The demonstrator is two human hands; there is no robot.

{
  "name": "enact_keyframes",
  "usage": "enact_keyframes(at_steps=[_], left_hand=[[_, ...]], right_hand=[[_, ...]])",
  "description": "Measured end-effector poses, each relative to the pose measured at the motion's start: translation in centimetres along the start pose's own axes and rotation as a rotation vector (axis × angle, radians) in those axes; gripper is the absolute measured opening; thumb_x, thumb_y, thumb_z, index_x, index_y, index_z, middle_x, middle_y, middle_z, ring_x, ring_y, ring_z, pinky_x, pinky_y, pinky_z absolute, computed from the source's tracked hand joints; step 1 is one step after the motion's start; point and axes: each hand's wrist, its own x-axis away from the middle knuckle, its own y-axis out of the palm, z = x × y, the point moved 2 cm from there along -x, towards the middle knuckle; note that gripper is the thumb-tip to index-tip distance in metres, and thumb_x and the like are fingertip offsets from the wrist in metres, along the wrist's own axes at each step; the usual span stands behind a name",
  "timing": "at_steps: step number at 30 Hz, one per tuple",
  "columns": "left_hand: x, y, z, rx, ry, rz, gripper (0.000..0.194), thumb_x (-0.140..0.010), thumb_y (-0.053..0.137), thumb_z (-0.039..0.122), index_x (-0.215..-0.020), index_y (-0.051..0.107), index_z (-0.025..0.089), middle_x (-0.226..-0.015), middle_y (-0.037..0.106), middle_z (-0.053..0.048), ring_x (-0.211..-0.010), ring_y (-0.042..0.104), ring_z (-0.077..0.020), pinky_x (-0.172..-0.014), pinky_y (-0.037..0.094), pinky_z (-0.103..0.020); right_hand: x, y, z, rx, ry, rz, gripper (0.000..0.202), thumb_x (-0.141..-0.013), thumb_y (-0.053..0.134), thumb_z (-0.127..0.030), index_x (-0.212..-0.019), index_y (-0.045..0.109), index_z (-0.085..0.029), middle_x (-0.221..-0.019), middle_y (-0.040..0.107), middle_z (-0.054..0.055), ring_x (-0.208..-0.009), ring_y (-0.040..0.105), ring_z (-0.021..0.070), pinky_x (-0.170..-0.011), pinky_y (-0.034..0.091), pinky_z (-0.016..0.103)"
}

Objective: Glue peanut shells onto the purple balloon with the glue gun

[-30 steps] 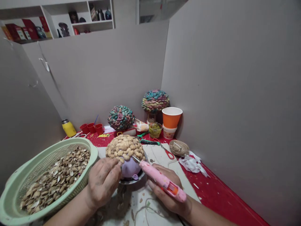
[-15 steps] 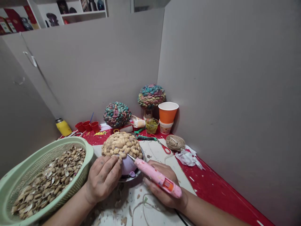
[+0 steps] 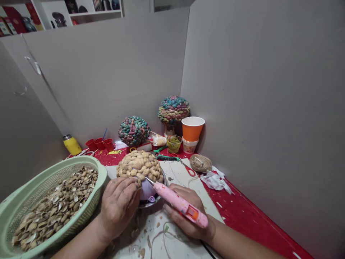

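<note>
A lilac balloon (image 3: pixel 147 190) sits in a shiny metal bowl (image 3: pixel 151 205), its upper part covered by a dome of peanut shells (image 3: pixel 138 163). My left hand (image 3: pixel 120 203) is at the dome's lower left edge, fingers closed and pressed together on a peanut shell, which they mostly hide. In my right hand (image 3: pixel 185 212) is a pink hot glue gun (image 3: pixel 178 201), gripped from the right. Its metal nozzle points up and left, with the tip at the lower row of shells. A black cord runs from below that hand.
A green colander (image 3: pixel 102 176) of loose shells stands at the left. Behind are two coloured shell balls (image 3: pixel 134 130), red cups (image 3: pixel 108 145), an orange paper cup (image 3: pixel 192 130) and red-handled scissors (image 3: pixel 190 170). Twine (image 3: pixel 201 163) and crumpled tissue (image 3: pixel 217 181) lie at the right.
My left hand has turned slightly, its fingers shifting a little at the shell edge. The glue gun and right hand stay nearly still, and the view tilts very slightly.
</note>
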Motion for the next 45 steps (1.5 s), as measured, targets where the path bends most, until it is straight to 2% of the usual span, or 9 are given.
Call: enact_keyframes(at_steps=[7,11,17,22,30,38,45], left_hand=[[-0.1,-0.3,0.1,0.067,-0.052,0.056,0.026,-0.080,0.065,0.004,-0.099,0.054,0.019,-0.092,0.074,-0.009,-0.084,0.070,-0.0198,-0.078,0.054,-0.035],[-0.6,-0.8,0.8,0.096,-0.053,0.077,0.028,-0.080,0.064,0.002,-0.099,0.053,0.019,-0.093,0.074,-0.008,-0.084,0.070,-0.0186,-0.078,0.053,-0.035],[-1.0,-0.1,2.1,0.083,0.014,-0.007,0.023,-0.081,0.062,0.003,-0.096,0.056,0.018,-0.093,0.075,-0.008,-0.085,0.067,-0.0202,-0.082,0.048,-0.037],[-1.1,0.8,1.9,-0.003,0.017,-0.029,0.019,-0.082,0.063,0.003,-0.095,0.059,0.017,-0.095,0.075,-0.009,-0.087,0.066,-0.0223,-0.082,0.045,-0.038],[-1.4,0.9,2.0,-0.105,0.011,-0.007,0.017,-0.082,0.065,0.007,-0.097,0.063,0.016,-0.093,0.072,-0.012,-0.085,0.061,-0.0256,-0.078,0.045,-0.040],[-1.6,0.7,1.8,-0.069,-0.035,-0.012,0.016,-0.085,0.061,0.008,-0.097,0.063,0.018,-0.090,0.068,-0.009,-0.082,0.060,-0.0233,-0.073,0.046,-0.037],[-1.7,0.7,1.5,-0.065,-0.104,-0.005,0.024,-0.083,0.064,0.008,-0.104,0.060,0.019,-0.096,0.065,-0.009,-0.088,0.060,-0.0257,-0.078,0.046,-0.041]], right_hand=[[-0.3,-0.1,-0.2,0.009,-0.015,0.016,0.011,-0.086,0.050,-0.014,-0.077,0.047,-0.021,-0.065,0.045,-0.002,-0.057,0.046,0.0138,-0.054,0.037,0.026],[-0.4,-0.2,-0.4,-0.012,-0.008,0.045,0.016,-0.085,0.049,-0.012,-0.074,0.043,-0.021,-0.064,0.042,-0.003,-0.056,0.043,0.0134,-0.054,0.036,0.025],[-0.5,-0.7,-0.3,-0.001,0.062,0.053,0.008,-0.089,0.049,-0.015,-0.087,0.054,-0.021,-0.069,0.049,0.000,-0.062,0.051,0.0167,-0.059,0.044,0.029],[-0.3,-0.6,0.1,0.016,0.077,0.059,0.012,-0.088,0.050,-0.016,-0.077,0.050,-0.021,-0.064,0.045,-0.001,-0.059,0.049,0.0162,-0.057,0.042,0.029],[-0.2,-0.3,0.4,-0.009,0.065,0.069,0.020,-0.088,0.050,-0.018,-0.070,0.042,-0.021,-0.064,0.043,-0.001,-0.058,0.045,0.0147,-0.056,0.038,0.028],[-0.2,-0.4,0.3,-0.028,0.073,0.048,0.013,-0.089,0.049,-0.019,-0.076,0.049,-0.020,-0.068,0.049,0.001,-0.061,0.048,0.0157,-0.058,0.041,0.029],[-0.3,-0.4,0.2,-0.025,0.062,0.074,0.020,-0.087,0.050,-0.017,-0.070,0.042,-0.021,-0.064,0.042,-0.002,-0.058,0.042,0.0147,-0.055,0.036,0.028]])
